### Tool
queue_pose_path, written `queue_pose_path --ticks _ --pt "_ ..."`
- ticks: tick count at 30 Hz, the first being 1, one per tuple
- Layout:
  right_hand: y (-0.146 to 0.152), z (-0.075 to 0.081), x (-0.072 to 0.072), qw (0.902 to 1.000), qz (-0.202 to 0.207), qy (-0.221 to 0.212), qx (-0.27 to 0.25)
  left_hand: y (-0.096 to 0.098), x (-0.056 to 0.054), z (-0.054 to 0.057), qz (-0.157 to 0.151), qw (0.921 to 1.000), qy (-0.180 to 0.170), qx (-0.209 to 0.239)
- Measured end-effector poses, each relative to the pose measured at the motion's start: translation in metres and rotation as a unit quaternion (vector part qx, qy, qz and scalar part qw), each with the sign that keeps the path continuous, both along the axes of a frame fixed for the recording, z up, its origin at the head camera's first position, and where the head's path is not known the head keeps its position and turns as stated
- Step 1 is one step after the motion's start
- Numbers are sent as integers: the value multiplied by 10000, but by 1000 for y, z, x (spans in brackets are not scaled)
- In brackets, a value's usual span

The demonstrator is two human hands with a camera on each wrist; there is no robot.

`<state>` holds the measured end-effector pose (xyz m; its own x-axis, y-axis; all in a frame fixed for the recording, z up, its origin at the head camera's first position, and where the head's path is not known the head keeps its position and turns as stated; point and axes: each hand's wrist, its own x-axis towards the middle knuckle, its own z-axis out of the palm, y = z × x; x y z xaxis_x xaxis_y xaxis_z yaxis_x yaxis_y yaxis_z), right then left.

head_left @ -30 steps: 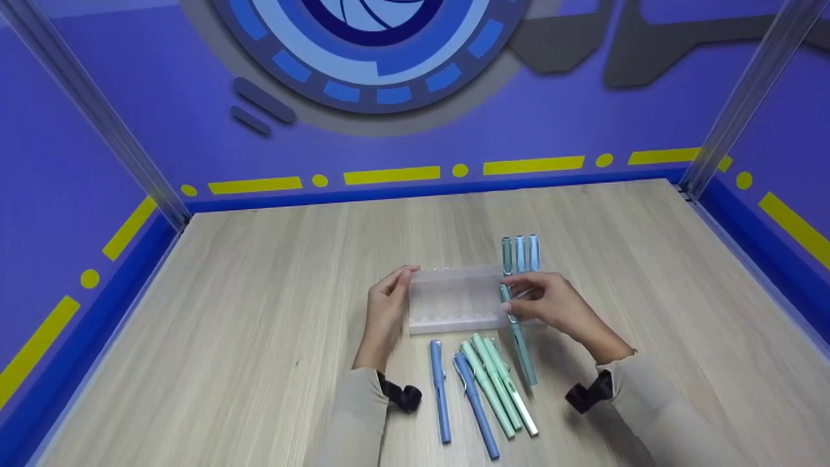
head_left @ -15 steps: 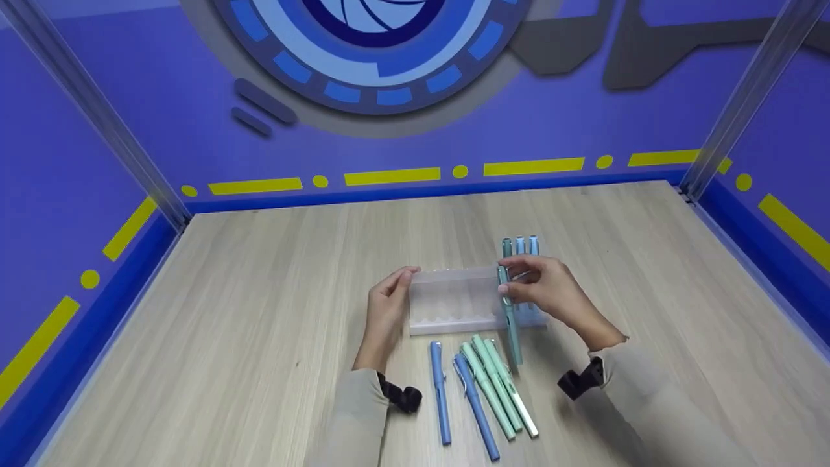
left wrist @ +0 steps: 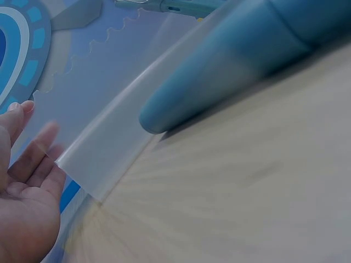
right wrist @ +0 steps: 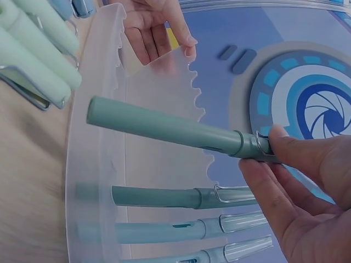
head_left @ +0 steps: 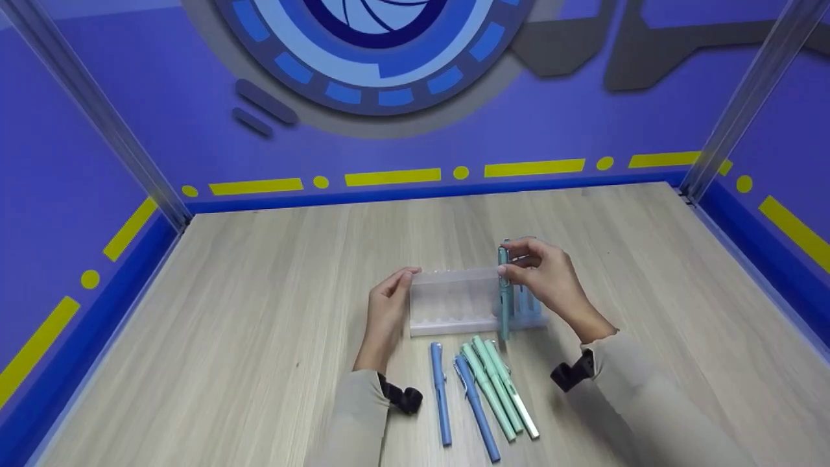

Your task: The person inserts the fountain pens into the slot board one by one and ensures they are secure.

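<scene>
My left hand [head_left: 387,311] holds the left end of a translucent pen stand [head_left: 454,299], thumb in front and fingers behind the panel. Between the thumb and fingers of my right hand [head_left: 550,275] is a dark green pen [head_left: 504,298], pinched near its clip. That pen stands nearly upright at the front of the stand, its lower end around the front lip. In the right wrist view it is apart from the stand, beside another dark green pen [right wrist: 159,197] and two light blue pens [right wrist: 159,233] set in a row there.
On the wooden table [head_left: 272,337] before the stand lie a blue pen [head_left: 441,395], a second blue pen [head_left: 478,412] and several mint green pens [head_left: 496,389]. Purple panels [head_left: 389,152] enclose the back and sides.
My right hand has moved up and slightly left with the dark green pen, which has gone from slanted to nearly upright. My left hand stays on the stand.
</scene>
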<state>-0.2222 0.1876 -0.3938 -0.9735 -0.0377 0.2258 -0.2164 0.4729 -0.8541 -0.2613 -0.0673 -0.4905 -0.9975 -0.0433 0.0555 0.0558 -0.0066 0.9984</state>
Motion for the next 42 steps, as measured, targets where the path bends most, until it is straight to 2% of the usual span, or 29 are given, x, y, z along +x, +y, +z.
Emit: queue_pose_path --ticks 11,20,25,26,29,35,42 --pt "-4 2 -2 9979 -244 540 -243 1 3 2 -1 10000 70 16" --pt "-6 -2 -4 9951 -365 859 -315 1 1 1 41 9999 -91 63" --pt "-6 -4 -5 9952 -415 852 -238 1 1 1 45 10000 -61 58" --pt "-6 -5 -5 9955 -409 828 -225 1 3 4 40 10000 -66 46" --pt "-7 -7 -5 9961 -389 773 -157 1 2 5 16 9999 -100 50" --pt "-7 -13 -5 9965 -398 734 -26 1 1 1 3 9998 -38 209" --pt "-7 -17 -7 9968 -358 714 26 0 2 2 -34 10000 -62 63"
